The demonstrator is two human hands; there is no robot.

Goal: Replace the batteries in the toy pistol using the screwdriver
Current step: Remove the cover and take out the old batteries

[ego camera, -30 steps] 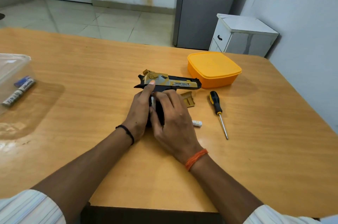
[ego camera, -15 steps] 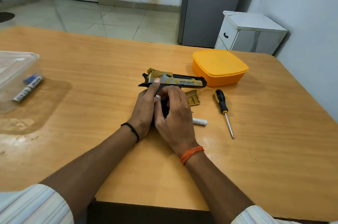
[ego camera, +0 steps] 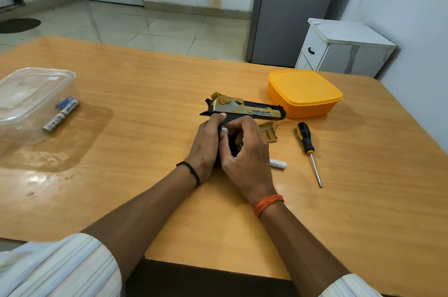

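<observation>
I see a wooden tabletop (ego camera: pixel 145 83) with a rounded far right corner. I take the pistol (ego camera: pixel 244 110), lying on its side near the middle with its muzzle to the right, as my landmark. Just right of its grip sits a tan cover (ego camera: pixel 268 131). Nearer me from that cover lies a white battery (ego camera: pixel 278 164). Right of the pistol lies a screwdriver (ego camera: pixel 309 151), black-and-yellow handle away from me, tip toward me. Beyond the muzzle, to the right, stands a closed orange box (ego camera: pixel 304 93). Far left of the pistol stands a clear tub (ego camera: pixel 31 102), two batteries (ego camera: pixel 61 116) showing through its wall.
</observation>
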